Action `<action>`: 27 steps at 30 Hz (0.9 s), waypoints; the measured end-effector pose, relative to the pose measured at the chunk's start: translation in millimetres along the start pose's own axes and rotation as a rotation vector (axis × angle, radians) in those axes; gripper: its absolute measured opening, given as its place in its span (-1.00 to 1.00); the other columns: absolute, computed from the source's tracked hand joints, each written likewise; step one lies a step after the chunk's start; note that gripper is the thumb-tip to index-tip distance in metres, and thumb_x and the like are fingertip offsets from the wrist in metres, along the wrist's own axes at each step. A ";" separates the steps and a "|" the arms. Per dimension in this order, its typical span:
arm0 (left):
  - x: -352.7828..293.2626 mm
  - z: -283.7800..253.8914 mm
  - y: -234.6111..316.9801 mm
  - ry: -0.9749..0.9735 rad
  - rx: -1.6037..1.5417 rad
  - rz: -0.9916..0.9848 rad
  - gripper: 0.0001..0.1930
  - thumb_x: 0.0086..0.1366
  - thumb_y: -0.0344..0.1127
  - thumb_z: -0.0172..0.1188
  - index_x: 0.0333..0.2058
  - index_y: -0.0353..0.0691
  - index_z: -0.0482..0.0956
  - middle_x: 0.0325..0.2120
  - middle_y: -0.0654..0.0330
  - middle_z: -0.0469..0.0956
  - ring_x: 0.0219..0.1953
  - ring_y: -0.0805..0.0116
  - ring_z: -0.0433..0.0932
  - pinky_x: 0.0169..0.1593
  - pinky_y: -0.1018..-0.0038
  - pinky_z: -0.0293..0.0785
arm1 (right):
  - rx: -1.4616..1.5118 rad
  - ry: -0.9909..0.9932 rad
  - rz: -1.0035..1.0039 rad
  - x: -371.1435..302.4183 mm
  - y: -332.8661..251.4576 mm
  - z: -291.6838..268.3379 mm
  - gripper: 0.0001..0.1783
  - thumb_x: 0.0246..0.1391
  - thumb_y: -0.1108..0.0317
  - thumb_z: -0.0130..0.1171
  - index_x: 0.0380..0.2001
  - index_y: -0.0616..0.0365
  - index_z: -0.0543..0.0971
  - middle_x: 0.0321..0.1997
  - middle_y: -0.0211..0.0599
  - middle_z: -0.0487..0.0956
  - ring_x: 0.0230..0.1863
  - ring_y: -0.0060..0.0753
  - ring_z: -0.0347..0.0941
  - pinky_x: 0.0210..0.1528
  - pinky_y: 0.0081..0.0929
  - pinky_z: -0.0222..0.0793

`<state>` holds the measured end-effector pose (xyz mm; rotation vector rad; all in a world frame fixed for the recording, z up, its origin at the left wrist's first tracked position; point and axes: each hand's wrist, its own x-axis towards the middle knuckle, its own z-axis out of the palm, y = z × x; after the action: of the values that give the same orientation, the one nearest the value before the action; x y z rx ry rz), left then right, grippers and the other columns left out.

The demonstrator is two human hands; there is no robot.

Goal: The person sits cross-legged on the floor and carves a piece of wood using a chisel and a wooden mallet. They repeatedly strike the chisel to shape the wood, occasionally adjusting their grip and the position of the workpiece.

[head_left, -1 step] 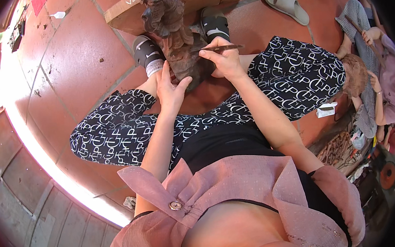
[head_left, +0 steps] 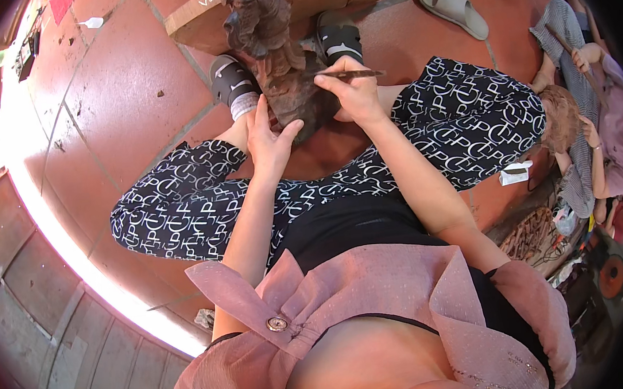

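Note:
A dark brown carved wooden figure (head_left: 279, 67) stands between my feet, leaning against a wooden block. My left hand (head_left: 269, 141) grips its lower left side, thumb and fingers spread along the base. In my right hand (head_left: 353, 92), a thin dark pen-like tool (head_left: 362, 73) is pinched between thumb and fingers, lying nearly level. Its inner end points at the figure's right side; whether the tip touches the wood, I cannot tell. The tool's exact kind is not clear, and some right-hand fingers are hidden below.
Behind the figure is a large wooden block (head_left: 192, 22). A pale slipper (head_left: 452, 9) lies on the tiled floor at far right. Another person (head_left: 589, 110) works close by on the right, near a heap of wood pieces (head_left: 531, 236). A small white packet (head_left: 516, 172) lies by my right knee.
The tool's inner end has shifted slightly up and right. My left hand and the figure look unmoved.

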<state>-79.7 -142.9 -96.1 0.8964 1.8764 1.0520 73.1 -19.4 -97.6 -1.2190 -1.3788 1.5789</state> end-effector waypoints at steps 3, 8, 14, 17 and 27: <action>0.6 -0.2 4.0 -0.006 0.042 0.000 -0.12 0.01 -0.42 0.45 0.27 -0.47 0.15 0.10 -0.01 0.27 0.06 0.17 0.50 0.04 0.42 0.55 | 0.044 0.058 -0.008 1.7 -1.6 6.8 -0.83 -0.09 0.44 0.40 -0.51 0.18 0.55 -0.50 -0.44 0.58 -0.43 -0.65 0.43 -0.33 -0.61 0.36; -0.3 -1.2 4.8 -0.006 -0.010 -0.015 -0.13 0.02 -0.45 0.44 0.27 -0.47 0.15 0.10 0.00 0.26 0.07 0.17 0.50 0.03 0.42 0.56 | 0.066 0.006 -0.012 1.2 4.4 4.0 -0.84 -0.05 0.52 0.38 -0.50 0.16 0.54 -0.47 -0.48 0.57 -0.41 -0.70 0.41 -0.31 -0.67 0.34; 1.2 -0.7 10.6 -0.025 0.007 -0.039 -0.12 0.02 -0.46 0.44 0.27 -0.47 0.14 0.10 0.01 0.26 0.07 0.18 0.50 0.04 0.41 0.56 | 0.050 0.041 -0.008 -1.0 1.1 7.8 -0.83 -0.09 0.51 0.39 -0.53 0.16 0.54 -0.51 -0.49 0.55 -0.42 -0.70 0.39 -0.33 -0.63 0.33; 0.7 -1.0 -0.4 -0.005 -0.020 -0.022 -0.11 0.01 -0.45 0.45 0.28 -0.47 0.14 0.10 0.01 0.27 0.06 0.18 0.51 0.04 0.41 0.56 | -0.047 -0.058 0.082 -3.4 -19.4 -1.9 -0.82 -0.12 0.51 0.40 -0.53 0.16 0.54 -0.52 -0.48 0.54 -0.42 -0.68 0.41 -0.33 -0.62 0.35; 4.5 2.7 -18.8 -0.013 -0.142 -0.031 -0.09 -0.01 -0.40 0.47 0.28 -0.42 0.16 0.06 0.00 0.31 0.02 0.18 0.54 0.02 0.41 0.56 | 0.119 0.122 0.012 -3.7 -15.7 -1.2 -0.84 -0.07 0.45 0.42 -0.52 0.16 0.57 -0.49 -0.55 0.54 -0.44 -0.72 0.38 -0.34 -0.66 0.33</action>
<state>-83.0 -145.9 -115.1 0.7883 1.7753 1.1429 74.3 -19.4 -81.4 -1.2326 -1.1858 1.5453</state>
